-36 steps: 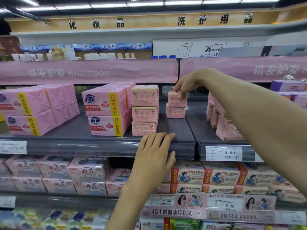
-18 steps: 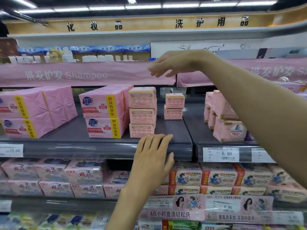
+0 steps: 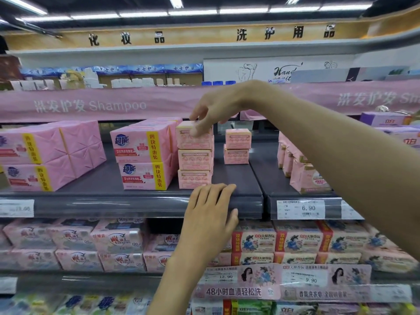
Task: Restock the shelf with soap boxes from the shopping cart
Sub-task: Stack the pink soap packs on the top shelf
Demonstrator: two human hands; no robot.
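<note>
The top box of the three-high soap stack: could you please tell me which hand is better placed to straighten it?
Right. The right hand curls its fingers over the top box, while the left hand lies flat on the shelf edge, lower down and off the stack.

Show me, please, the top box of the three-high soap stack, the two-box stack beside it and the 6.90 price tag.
top box (image 3: 193, 142), head view, lower front face.
two-box stack (image 3: 238, 139), head view, upper box's front face.
price tag (image 3: 308, 208), head view, printed 6.90.
</note>
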